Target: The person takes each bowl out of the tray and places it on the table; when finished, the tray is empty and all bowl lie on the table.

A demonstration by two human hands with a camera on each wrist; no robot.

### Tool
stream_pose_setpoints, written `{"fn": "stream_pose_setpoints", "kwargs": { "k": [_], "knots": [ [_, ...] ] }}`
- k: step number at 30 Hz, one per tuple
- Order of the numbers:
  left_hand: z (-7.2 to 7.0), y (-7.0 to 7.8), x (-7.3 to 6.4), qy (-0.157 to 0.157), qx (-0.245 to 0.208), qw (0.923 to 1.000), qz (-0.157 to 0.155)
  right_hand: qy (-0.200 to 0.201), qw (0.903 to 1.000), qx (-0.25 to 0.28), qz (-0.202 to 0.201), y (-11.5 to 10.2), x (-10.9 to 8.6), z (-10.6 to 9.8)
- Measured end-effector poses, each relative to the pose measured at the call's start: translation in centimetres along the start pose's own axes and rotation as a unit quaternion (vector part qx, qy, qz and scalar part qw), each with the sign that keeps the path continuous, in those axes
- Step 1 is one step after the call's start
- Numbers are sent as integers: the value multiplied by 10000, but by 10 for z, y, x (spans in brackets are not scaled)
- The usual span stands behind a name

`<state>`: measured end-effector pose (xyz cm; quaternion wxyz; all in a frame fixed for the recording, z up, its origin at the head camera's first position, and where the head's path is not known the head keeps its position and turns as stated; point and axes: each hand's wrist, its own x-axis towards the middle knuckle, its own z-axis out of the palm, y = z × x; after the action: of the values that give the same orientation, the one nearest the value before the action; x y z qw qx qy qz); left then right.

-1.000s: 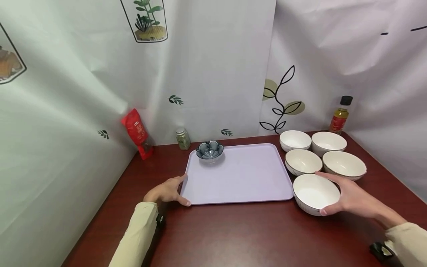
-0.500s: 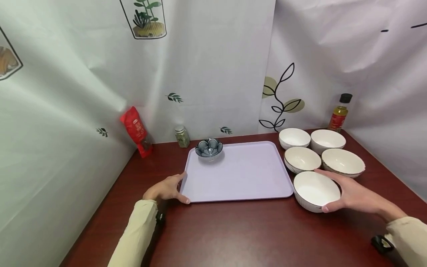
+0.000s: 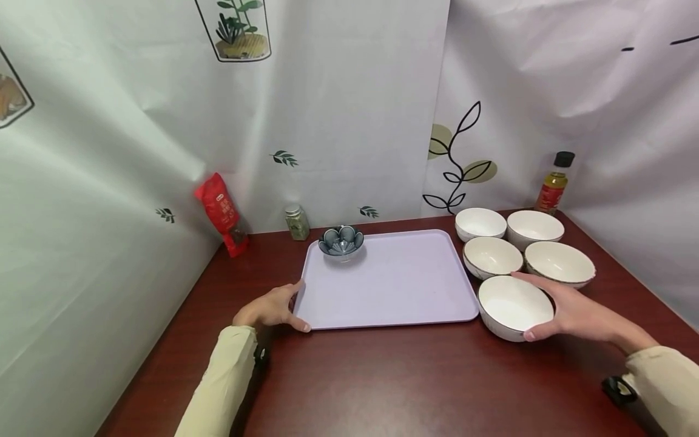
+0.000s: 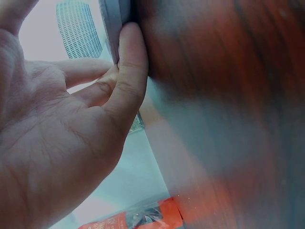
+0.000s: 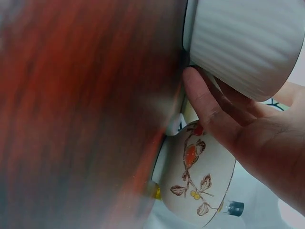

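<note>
My left hand (image 3: 270,307) holds the pale lilac tray (image 3: 382,297) at its front left corner, thumb at the front edge and index finger on the left side. In the left wrist view, the little finger lies low against the tray's side (image 4: 112,28). To the right, my right hand (image 3: 573,312) grips a white bowl (image 3: 515,306), thumb at its near rim and fingers behind it. That bowl sits close beside the tray's front right corner. The right wrist view shows its ribbed outer wall (image 5: 248,47). A dark flower-shaped bowl (image 3: 341,243) stands in the tray's back left corner.
Several more white bowls (image 3: 493,257) stand behind the gripped one; one has a floral print (image 5: 195,176). An oil bottle (image 3: 553,185) is in the back right corner. A spice jar (image 3: 297,223) and a red packet (image 3: 221,212) stand along the back left.
The whole head view has shifted slightly upward. Both hands keep their places at the tray and the white bowl.
</note>
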<state>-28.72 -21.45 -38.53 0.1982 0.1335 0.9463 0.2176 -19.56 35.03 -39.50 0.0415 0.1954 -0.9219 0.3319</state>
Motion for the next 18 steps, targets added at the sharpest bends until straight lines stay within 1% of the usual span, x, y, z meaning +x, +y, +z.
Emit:
{"fn": "stream_pose_setpoints", "kwargs": {
  "k": [6,10,14,16,18],
  "knots": [
    [0,0,0,-15,59,10000,70,-103,9998,-39,135,-2,3,-3],
    [0,-1,1,-31,40,10000,46,-55,10000,11,-15,0,5,-3],
    [-1,-2,2,-5,-4,10000,11,-154,9995,-61,-260,0,7,-4],
    [0,-2,2,-11,-78,10000,-44,-291,9985,-307,-345,-1,7,-9],
    [0,-2,2,-43,-53,10000,-49,-424,9954,-794,-328,-8,9,-16]
  ]
}}
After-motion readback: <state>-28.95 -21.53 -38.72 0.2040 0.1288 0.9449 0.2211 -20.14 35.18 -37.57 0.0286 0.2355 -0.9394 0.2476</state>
